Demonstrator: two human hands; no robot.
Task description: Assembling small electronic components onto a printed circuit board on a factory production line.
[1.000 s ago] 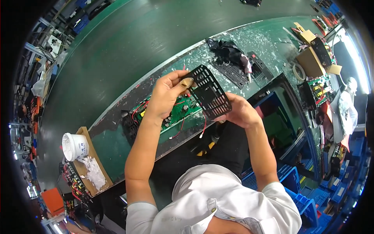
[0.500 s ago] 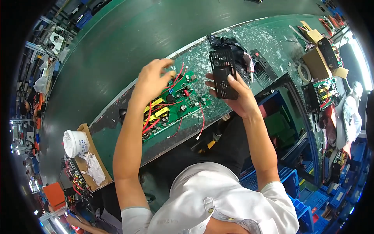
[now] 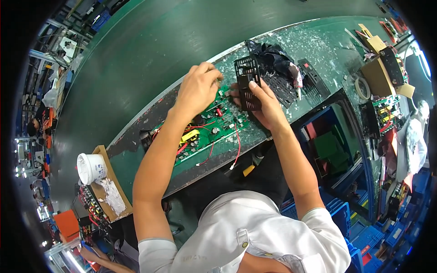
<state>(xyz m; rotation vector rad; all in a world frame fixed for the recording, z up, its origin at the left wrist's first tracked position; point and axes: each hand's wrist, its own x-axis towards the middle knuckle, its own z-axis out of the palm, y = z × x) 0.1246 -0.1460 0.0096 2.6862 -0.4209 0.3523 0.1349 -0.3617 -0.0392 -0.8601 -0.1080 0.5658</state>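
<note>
Head view, and the right hand (image 3: 269, 109) has the black slotted panel (image 3: 247, 86) firmly gripped, thumb pressed on its face, fingers bent around behind! It's held above the bench (image 3: 122, 170), beside the right end of the green circuit board (image 3: 225, 122), which lies along the near edge. Left hand (image 3: 199, 88) over the board, fingers half curled; whether they pinch anything, I can't tell.

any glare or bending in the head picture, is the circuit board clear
Head view: the light at far right burns out white; head view: the bench bows along its long edge and the corners go black; head view: the circuit board reads fairly clearly.
</note>
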